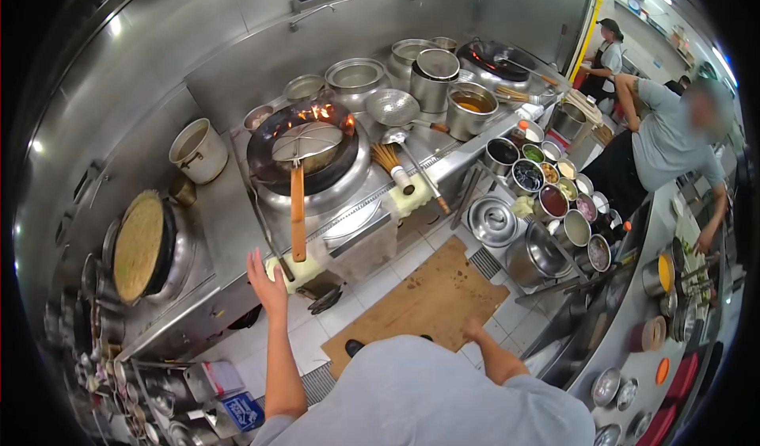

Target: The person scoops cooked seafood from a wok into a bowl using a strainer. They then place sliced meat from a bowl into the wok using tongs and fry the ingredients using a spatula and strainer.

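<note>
My left hand (267,283) is raised at the stove's front edge, fingers spread, with nothing in it. Just beside it are the dark grip of a long-handled metal tool (271,236) and a pale yellow cloth (310,273). Beyond, a black wok (261,161) sits on a burner with flames at its back rim. A wire strainer (309,141) rests across this wok, its wooden handle pointing towards me. My right hand (473,331) hangs low by my side above a brown floor mat (412,307); its fingers are too unclear to make out.
A bamboo brush (396,169), a ladle (416,165) and a perforated strainer (393,107) lie right of the wok. Sauce bowls (552,200) crowd a stand at right. A second wok (162,264) with a large round lid stands left. A co-worker (665,129) leans over the right counter.
</note>
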Available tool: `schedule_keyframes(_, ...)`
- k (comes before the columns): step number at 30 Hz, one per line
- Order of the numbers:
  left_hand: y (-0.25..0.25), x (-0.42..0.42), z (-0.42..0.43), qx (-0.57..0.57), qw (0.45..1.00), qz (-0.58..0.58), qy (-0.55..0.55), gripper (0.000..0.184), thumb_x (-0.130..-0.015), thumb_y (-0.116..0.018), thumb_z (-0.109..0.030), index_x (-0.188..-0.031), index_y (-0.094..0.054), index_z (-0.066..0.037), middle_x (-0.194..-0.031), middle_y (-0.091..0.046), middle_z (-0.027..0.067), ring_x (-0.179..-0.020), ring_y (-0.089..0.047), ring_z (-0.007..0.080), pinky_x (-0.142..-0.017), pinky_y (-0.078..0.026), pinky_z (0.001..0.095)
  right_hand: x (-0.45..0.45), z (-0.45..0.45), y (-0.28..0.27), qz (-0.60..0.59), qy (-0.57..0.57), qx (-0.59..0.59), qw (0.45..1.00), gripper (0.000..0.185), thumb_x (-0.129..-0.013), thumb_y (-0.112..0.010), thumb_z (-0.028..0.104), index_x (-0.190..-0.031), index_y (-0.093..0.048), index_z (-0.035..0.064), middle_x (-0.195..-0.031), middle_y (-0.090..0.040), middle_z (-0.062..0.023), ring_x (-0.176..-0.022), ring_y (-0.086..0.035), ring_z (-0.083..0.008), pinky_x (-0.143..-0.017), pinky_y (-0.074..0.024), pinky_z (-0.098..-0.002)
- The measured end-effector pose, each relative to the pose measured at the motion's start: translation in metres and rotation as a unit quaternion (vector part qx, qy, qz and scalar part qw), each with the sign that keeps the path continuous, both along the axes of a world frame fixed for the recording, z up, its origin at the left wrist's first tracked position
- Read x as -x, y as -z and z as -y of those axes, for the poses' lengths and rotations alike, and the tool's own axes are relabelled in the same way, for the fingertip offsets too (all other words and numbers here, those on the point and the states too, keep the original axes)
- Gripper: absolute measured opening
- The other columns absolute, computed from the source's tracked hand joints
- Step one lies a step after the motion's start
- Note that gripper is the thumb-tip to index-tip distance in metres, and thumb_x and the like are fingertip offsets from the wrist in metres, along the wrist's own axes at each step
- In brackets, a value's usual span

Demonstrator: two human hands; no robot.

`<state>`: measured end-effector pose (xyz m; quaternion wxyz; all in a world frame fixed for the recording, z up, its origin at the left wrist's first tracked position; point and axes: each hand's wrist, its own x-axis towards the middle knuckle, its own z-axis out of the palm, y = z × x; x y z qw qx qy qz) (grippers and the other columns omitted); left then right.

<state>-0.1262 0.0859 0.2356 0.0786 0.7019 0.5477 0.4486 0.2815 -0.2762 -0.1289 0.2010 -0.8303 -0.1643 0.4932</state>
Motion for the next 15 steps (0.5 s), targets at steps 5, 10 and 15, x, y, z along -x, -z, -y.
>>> schedule_keyframes(5, -0.057, -0.051, 0.007, -0.043, 0.996, -0.064, 0.043, 0.046, -0.08, -0.06, -0.005, -0.125, -0.053, -0.006, -0.138, -0.038, 0.0192, -0.123, -0.04, 0.0371, -0.103, -0.032, 0.0421, -0.028, -0.043, -0.025, -0.113, 0.062, 0.001, 0.992, 0.024, -0.088, -0.052, 0.025, -0.093, -0.063, 0.0044, -0.074, -0.063, -0.0136, -0.065, -0.061, -0.0265, -0.053, -0.0474, -0.0444)
schedule_keyframes(10, -0.057, -0.035, -0.023, 0.184, 0.98, -0.058, 0.057, 0.013, -0.08, -0.061, -0.005, -0.091, -0.067, -0.002, -0.125, -0.05, 0.017, -0.114, -0.048, 0.0341, -0.096, -0.039, 0.0381, -0.117, -0.172, -0.036, -0.129, 0.226, -0.173, 0.95, 0.048, -0.09, -0.05, 0.016, -0.135, -0.034, 0.0103, -0.093, -0.058, -0.0162, -0.071, -0.056, -0.0291, -0.057, -0.0513, -0.0466)
schedule_keyframes(15, -0.048, -0.024, -0.044, 0.018, 0.996, -0.068, 0.063, 0.037, -0.078, -0.062, -0.003, -0.114, -0.056, -0.006, -0.121, -0.052, 0.0168, -0.111, -0.05, 0.0345, -0.095, -0.04, 0.0391, -0.142, -0.27, -0.131, -0.026, 0.229, -0.234, 0.944, 0.06, -0.087, -0.056, 0.012, -0.141, -0.028, 0.0157, -0.091, -0.057, -0.0105, -0.073, -0.054, -0.0238, -0.063, -0.0508, -0.0491)
